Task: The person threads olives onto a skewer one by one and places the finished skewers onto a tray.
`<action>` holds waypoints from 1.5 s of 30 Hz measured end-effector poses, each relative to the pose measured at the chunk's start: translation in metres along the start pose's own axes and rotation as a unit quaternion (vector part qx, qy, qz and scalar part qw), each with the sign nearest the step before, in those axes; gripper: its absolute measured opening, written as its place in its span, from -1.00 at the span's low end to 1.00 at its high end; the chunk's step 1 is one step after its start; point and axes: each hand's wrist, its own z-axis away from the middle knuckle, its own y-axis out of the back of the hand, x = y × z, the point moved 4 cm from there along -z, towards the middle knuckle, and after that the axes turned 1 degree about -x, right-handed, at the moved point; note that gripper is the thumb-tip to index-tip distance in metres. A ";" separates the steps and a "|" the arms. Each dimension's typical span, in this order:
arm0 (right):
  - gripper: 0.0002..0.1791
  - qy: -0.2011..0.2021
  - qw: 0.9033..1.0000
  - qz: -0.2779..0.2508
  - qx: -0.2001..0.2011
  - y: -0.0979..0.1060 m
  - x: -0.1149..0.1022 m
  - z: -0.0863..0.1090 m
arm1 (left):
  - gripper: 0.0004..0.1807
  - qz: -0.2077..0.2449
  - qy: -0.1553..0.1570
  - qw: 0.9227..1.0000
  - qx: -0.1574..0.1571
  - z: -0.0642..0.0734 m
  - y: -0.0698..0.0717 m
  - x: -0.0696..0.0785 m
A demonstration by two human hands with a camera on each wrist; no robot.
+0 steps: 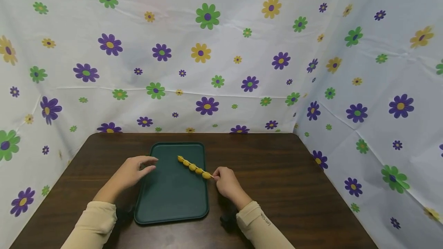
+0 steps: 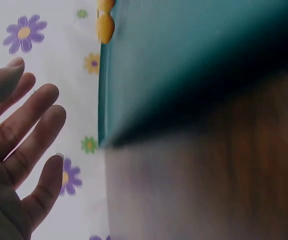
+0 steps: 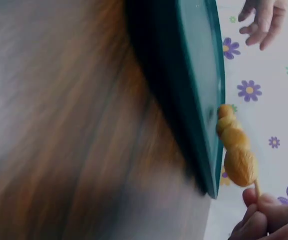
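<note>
My right hand [image 1: 228, 184] pinches the bare stick end of a skewer [image 1: 192, 167] threaded with several yellow-brown balls. The skewer slants over the upper right part of a dark green tray [image 1: 173, 203], its far tip pointing up and left. In the right wrist view, thumb and fingertips grip the thin stick just below the largest ball [image 3: 240, 166]. My left hand [image 1: 133, 172] hovers at the tray's left edge with nothing in it. Its fingers are spread and relaxed in the left wrist view, apart from the tray.
The tray lies on a dark brown wooden table [image 1: 270, 187]. A white flower-print cloth [image 1: 221, 72] hangs behind the table and along its sides. Small dark shapes show under both wrists.
</note>
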 end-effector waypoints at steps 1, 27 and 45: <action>-0.90 -0.003 1.000 0.002 0.005 -0.001 -0.003 -0.002 | -0.68 -0.003 0.005 1.000 0.004 0.003 0.002 -0.003; -0.82 0.044 0.983 0.177 0.029 -0.076 -0.090 -0.011 | -0.71 -0.021 0.027 0.999 -0.038 0.022 0.007 -0.025; -0.84 0.071 0.993 0.091 0.021 -0.018 -0.057 -0.017 | -0.73 -0.039 0.044 0.997 -0.046 0.029 0.012 -0.036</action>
